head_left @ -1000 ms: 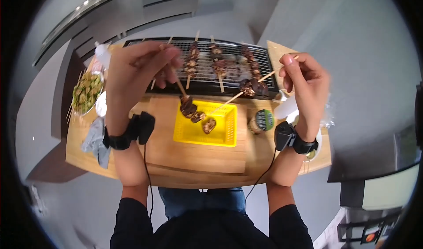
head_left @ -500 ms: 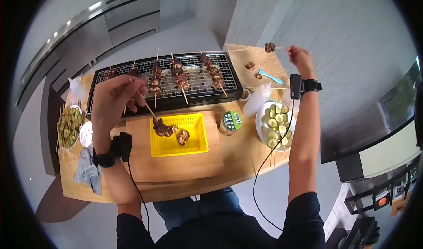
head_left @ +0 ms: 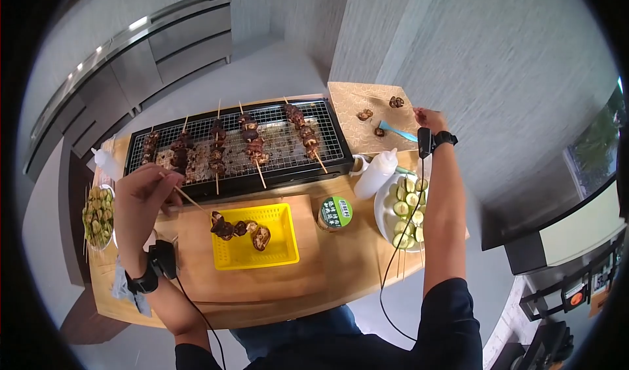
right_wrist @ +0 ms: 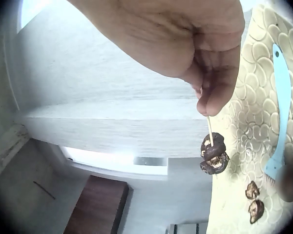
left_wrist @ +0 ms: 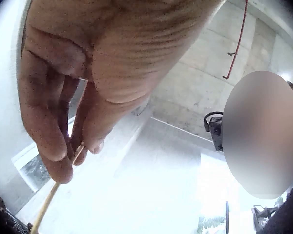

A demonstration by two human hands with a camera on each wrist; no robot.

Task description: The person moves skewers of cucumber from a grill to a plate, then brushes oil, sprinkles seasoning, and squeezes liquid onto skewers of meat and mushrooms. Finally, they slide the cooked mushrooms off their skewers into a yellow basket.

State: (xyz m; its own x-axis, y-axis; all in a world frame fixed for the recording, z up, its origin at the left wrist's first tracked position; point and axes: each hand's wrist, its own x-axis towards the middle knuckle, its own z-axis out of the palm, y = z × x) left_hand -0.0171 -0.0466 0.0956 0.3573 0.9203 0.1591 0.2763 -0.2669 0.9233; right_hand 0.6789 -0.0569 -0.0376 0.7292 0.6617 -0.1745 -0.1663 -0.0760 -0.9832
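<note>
My left hand pinches the upper end of a wooden skewer. Dark mushroom pieces on its lower end hang over the yellow basket, overlapping it in the head view. Another mushroom piece lies in the basket beside them. Reaching far out to the right, my right hand pinches a second skewer between thumb and fingers. Two dark mushroom pieces sit on that skewer, close over the patterned board. Loose mushroom pieces and a light blue brush lie on the board.
A black grill with several meat skewers spans the back. Front right are a green-lidded jar, a white squeeze bottle and a plate of green slices. Another heaped plate stands at the left. Cables trail from both wrists.
My right hand has moved from over the basket out to the patterned board at the right, carrying its skewer. The left hand keeps its skewer over the basket. The head view has shifted.
</note>
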